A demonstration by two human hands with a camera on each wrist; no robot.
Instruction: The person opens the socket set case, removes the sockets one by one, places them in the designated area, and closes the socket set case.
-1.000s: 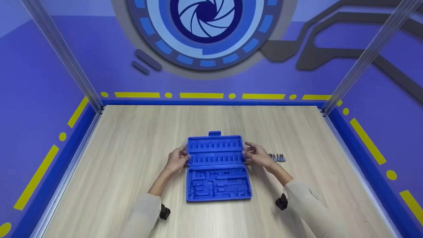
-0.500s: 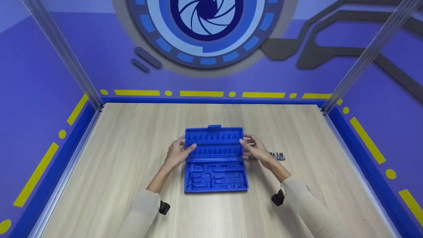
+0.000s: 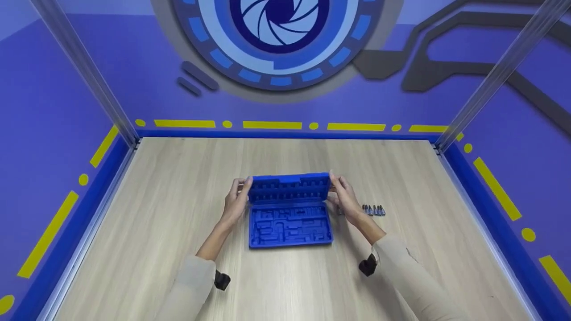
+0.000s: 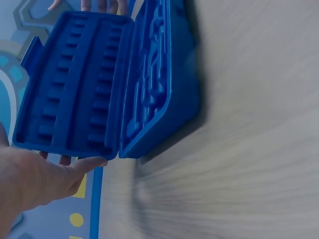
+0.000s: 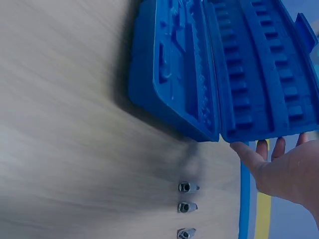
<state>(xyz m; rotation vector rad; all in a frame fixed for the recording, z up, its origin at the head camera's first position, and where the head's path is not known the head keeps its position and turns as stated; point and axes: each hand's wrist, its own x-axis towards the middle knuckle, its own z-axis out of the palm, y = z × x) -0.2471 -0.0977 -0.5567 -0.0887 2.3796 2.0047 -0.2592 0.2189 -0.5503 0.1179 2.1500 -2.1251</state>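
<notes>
An empty blue plastic tool case (image 3: 290,227) sits on the table, its moulded base nearest me and its lid (image 3: 289,189) tilted up toward the base. My left hand (image 3: 235,203) holds the lid's left end, thumb at the edge and fingers behind, as the left wrist view shows the lid (image 4: 70,84) above the hand (image 4: 45,177). At the lid's right end, my right hand (image 3: 348,203) grips the edge the same way; in the right wrist view its thumb and fingertips (image 5: 261,147) meet the lid's edge. The latch tab (image 4: 32,55) projects from the lid's free edge.
Several small metal bit sockets (image 3: 374,210) stand in a row just right of my right hand; a few of these bit sockets (image 5: 187,207) appear in the right wrist view. Blue printed panels (image 3: 285,107) and metal posts (image 3: 495,73) border the wooden table (image 3: 187,178).
The lid has swung up from lying back nearly flat to leaning over the base. Both hands have shifted up along its ends with it, and the case sits slightly farther away.
</notes>
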